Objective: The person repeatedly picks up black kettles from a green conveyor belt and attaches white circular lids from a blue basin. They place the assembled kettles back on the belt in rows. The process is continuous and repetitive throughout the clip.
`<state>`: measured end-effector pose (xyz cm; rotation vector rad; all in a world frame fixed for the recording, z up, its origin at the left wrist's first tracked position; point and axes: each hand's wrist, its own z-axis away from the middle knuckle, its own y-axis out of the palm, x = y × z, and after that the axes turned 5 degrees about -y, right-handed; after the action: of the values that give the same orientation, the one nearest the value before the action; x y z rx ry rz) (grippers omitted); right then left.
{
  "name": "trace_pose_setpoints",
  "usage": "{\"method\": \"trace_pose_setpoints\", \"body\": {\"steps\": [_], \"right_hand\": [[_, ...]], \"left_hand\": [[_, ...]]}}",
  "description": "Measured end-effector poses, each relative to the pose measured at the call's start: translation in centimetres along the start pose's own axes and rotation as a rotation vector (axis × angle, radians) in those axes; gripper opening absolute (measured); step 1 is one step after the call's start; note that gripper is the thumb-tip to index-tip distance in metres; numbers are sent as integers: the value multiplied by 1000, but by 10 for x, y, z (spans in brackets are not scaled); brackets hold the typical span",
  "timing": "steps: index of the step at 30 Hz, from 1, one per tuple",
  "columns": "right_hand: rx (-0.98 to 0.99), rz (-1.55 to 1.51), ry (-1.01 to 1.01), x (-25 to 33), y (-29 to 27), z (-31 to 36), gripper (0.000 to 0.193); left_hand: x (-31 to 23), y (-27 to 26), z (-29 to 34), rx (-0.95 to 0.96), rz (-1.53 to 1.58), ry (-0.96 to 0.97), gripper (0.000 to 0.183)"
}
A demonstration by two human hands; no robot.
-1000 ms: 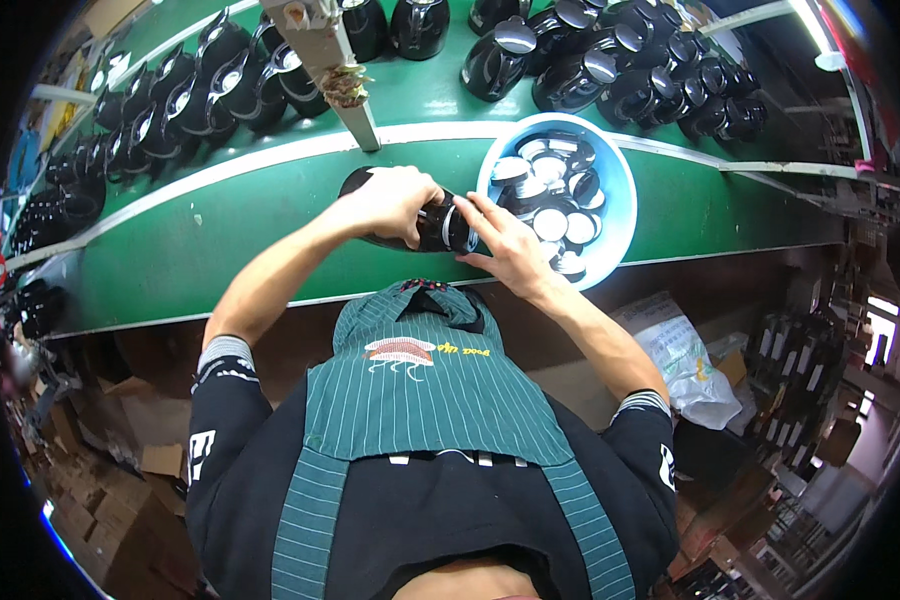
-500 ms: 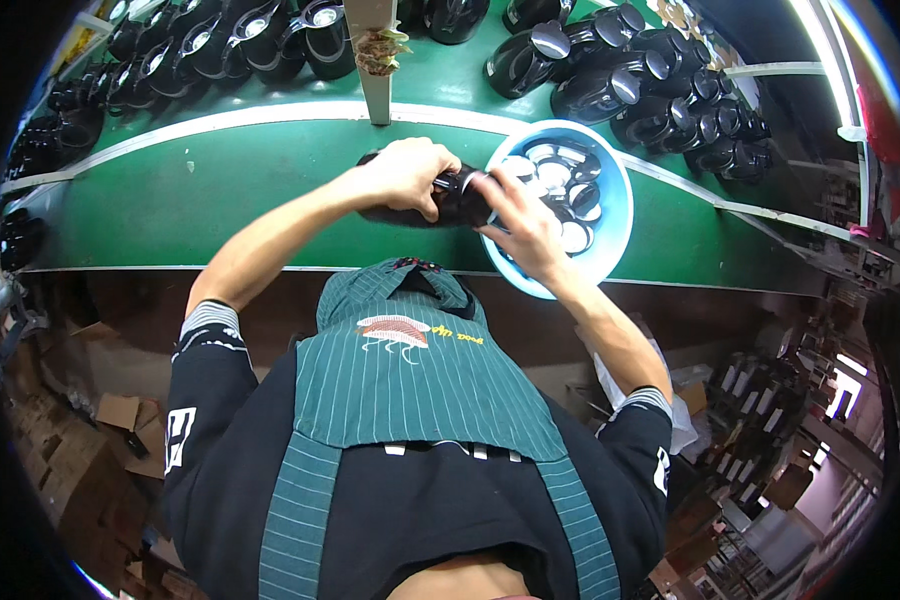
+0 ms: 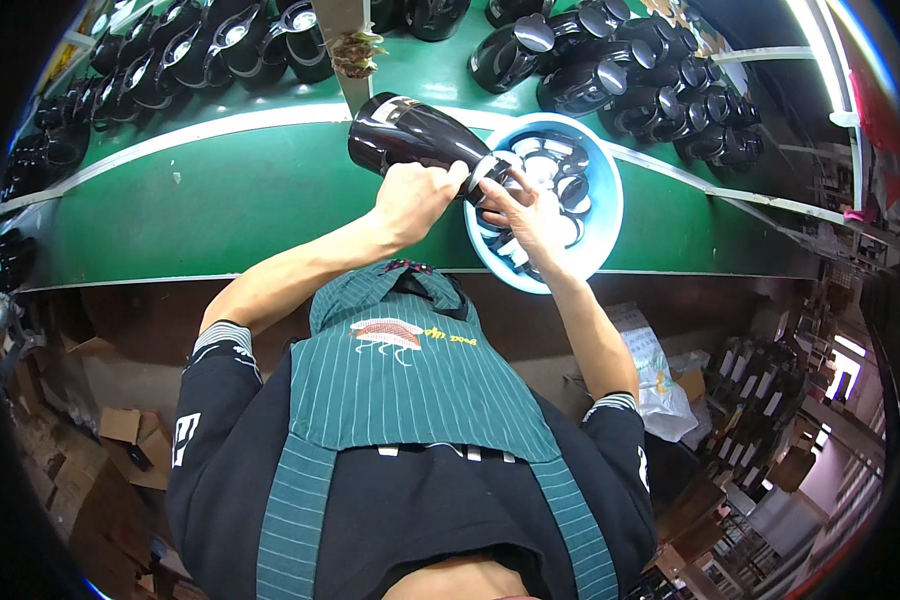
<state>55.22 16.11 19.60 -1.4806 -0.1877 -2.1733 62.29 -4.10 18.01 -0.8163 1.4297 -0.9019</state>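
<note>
A glossy black hair-dryer body (image 3: 410, 135) lies slanted above the green conveyor belt (image 3: 210, 190). My left hand (image 3: 415, 195) grips it near its lower right end. My right hand (image 3: 530, 215) is over the blue bowl (image 3: 610, 200), fingertips at the body's end, where a small round part sits. The bowl holds several black-and-silver round caps (image 3: 560, 170). Whether the right hand pinches a cap is hidden by the fingers.
Rows of black dryer bodies (image 3: 620, 80) lie on the far side of the belt at right, and more dryer bodies (image 3: 180, 60) at upper left. A metal post (image 3: 345, 50) stands behind the belt. Cardboard boxes (image 3: 120, 440) sit on the floor at left, plastic bags (image 3: 660, 380) at right.
The dryer body has been lifted and swung out to the upper left, now plainly visible. My right hand has shifted over the blue bowl.
</note>
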Motion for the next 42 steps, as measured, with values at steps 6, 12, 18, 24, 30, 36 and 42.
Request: {"method": "trace_pose_setpoints", "body": {"steps": [6, 12, 18, 24, 30, 36, 42], "right_hand": [[14, 305, -515, 6, 9, 20, 71], [335, 1089, -1225, -8, -19, 15, 56], [132, 552, -637, -7, 0, 24, 70], [324, -422, 726, -47, -24, -8, 96], [-54, 656, -606, -21, -15, 20, 62], [-68, 112, -187, -40, -5, 13, 68], [-55, -719, 290, -49, -9, -7, 69]], "left_hand": [[12, -8, -2, 10, 30, 63, 21], [30, -42, -23, 330, 165, 225, 30], [21, -23, -15, 171, 113, 201, 29], [6, 10, -6, -17, 0, 203, 23], [9, 18, -7, -18, 32, 141, 15], [-5, 42, -13, -151, 22, 173, 11], [11, 72, -24, -291, -62, 295, 8]]}}
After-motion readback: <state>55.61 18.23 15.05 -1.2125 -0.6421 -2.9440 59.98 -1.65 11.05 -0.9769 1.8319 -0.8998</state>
